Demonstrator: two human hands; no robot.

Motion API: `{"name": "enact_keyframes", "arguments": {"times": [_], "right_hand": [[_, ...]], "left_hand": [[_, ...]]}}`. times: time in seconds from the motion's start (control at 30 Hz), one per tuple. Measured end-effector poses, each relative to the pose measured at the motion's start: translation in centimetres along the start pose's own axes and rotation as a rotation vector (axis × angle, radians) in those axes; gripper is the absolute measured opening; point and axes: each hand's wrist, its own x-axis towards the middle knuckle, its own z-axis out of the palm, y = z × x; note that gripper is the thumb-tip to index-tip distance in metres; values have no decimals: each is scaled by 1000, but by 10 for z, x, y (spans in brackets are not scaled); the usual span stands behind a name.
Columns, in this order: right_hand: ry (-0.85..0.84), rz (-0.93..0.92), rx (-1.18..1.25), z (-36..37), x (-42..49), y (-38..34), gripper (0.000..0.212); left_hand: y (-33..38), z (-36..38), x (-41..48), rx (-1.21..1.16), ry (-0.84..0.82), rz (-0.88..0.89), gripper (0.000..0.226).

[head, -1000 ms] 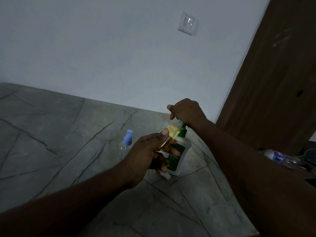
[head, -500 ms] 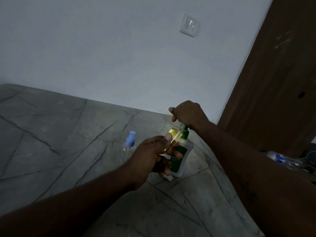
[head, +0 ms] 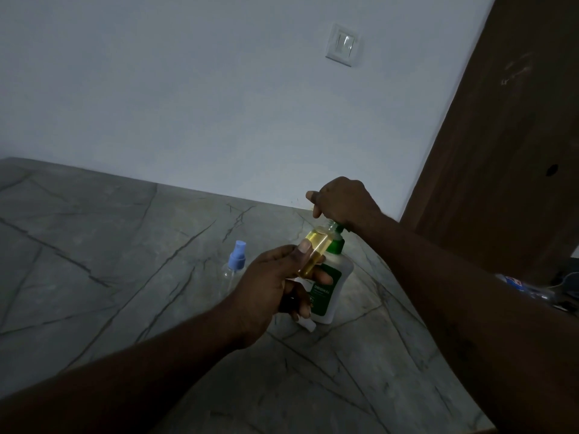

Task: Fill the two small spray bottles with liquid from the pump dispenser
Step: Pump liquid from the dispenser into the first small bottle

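At centre right of the frame, a person's left hand [head: 275, 286] grips a small spray bottle [head: 315, 247] holding yellow liquid, tilted with its neck up beside the green-collared pump dispenser [head: 333, 277]. The right hand [head: 341, 202] curls its fingers over the dispenser's head. A second spray bottle [head: 235, 264], blue-capped, stands just left on the grey marble table [head: 94, 245]; a light switch [head: 343, 45] shows at upper centre.
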Motion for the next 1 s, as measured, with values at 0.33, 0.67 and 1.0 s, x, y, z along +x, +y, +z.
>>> {"name": "enact_keyframes", "arguments": {"times": [0.33, 0.67, 1.0], "right_hand": [[-27, 7, -20, 3, -1, 1, 42], [-46, 4, -16, 4, -1, 3, 43], [-26, 10, -20, 4, -2, 2, 45]], "left_hand": [[-2, 0, 1, -20, -10, -7, 52], [-1, 1, 0, 0, -4, -15, 50], [-3, 1, 0, 10, -9, -29, 45]]}}
